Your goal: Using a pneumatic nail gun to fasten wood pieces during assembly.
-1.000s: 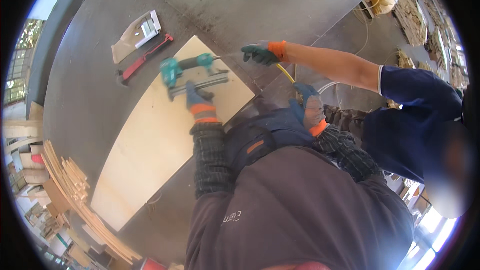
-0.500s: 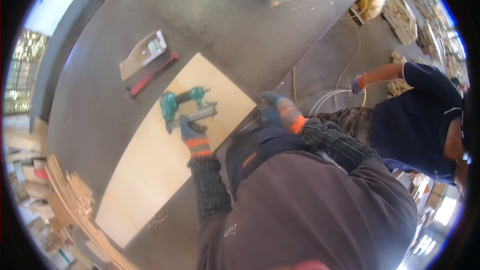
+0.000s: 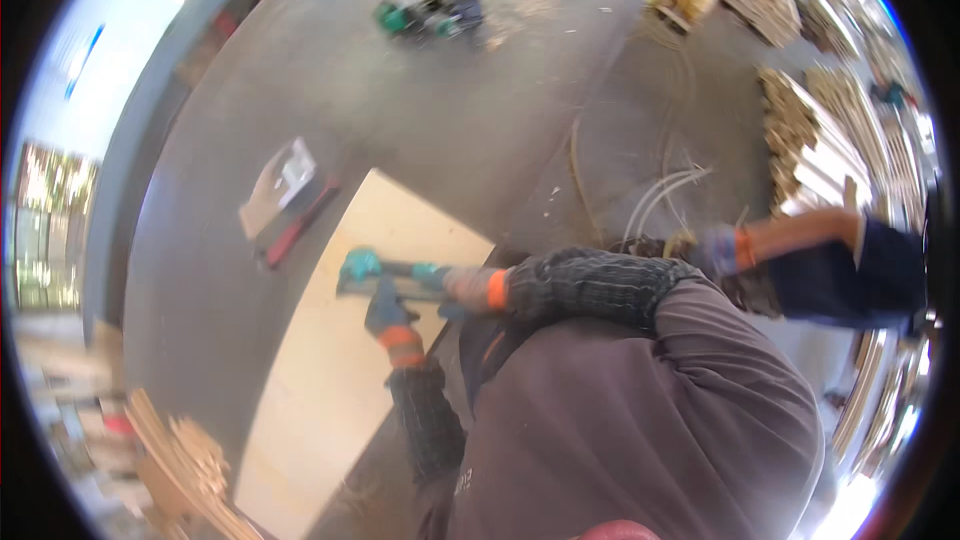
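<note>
A teal and black nail gun [image 3: 362, 266] lies over a pale curved plywood panel [image 3: 320, 390] on the grey table. My right hand [image 3: 468, 288], in a grey work glove with an orange cuff, reaches across from the right and closes on the tool's rear end. My left hand [image 3: 388, 310], gloved alike, is at the long magazine from below, its fingers up against it. Motion blurs the fingers of both hands, and part of the tool is hidden behind them.
A red-handled tool [image 3: 300, 228] and a piece of wood with a pale strip pack [image 3: 290, 175] lie left of the panel. Another green and black tool [image 3: 430, 15] sits farther off. Thin wooden strips [image 3: 190, 460] are at lower left. A co-worker's arm [image 3: 800, 235] reaches in from the right.
My right hand has moved left from beside my body onto the nail gun's rear end. The view has shifted, and the co-worker's arm appears lower and nearer to my right sleeve.
</note>
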Tool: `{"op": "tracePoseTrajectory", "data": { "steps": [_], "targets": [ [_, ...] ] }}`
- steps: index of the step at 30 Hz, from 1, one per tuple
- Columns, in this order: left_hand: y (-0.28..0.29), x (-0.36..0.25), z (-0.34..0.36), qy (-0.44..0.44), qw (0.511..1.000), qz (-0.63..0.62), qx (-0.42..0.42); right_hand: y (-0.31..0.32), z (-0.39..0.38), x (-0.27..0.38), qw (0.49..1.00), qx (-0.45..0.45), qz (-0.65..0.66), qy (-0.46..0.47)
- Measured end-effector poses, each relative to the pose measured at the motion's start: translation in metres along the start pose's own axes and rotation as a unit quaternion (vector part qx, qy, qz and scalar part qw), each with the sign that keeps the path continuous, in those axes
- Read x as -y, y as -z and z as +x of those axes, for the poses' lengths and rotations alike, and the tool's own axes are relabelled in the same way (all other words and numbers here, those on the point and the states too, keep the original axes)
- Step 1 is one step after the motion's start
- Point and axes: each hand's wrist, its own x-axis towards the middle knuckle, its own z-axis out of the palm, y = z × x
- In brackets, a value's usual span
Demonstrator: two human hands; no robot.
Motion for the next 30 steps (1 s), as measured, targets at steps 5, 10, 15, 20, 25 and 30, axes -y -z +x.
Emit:
{"op": "tracePoseTrajectory", "data": {
  "steps": [5, 10, 15, 20, 25, 30],
  "targets": [
    [-0.005, -0.009, 0.004, -0.029, 0.991, 0.101, 0.079, 0.042, -0.002, 0.018, 0.987, 0.096, 0.073, -0.106],
    [0.004, -0.001, -0.005, -0.014, 0.989, -0.040, 0.143, 0.052, 0.007, 0.029, 0.962, 0.175, 0.164, -0.132],
    [0.002, 0.005, -0.005, 0.001, 0.982, -0.100, 0.161, 0.054, 0.024, 0.016, 0.948, 0.204, 0.218, -0.107],
    [0.010, 0.000, 0.004, -0.009, 0.978, -0.136, 0.158, 0.060, 0.040, 0.043, 0.940, 0.230, 0.232, -0.098],
    [0.015, 0.021, 0.025, -0.060, 0.976, -0.127, 0.166, 0.052, 0.054, 0.068, 0.951, 0.245, 0.170, -0.079],
    [-0.005, 0.029, 0.016, -0.048, 0.979, -0.165, 0.108, 0.050, 0.041, 0.066, 0.951, 0.247, 0.125, -0.138]
  ]
}}
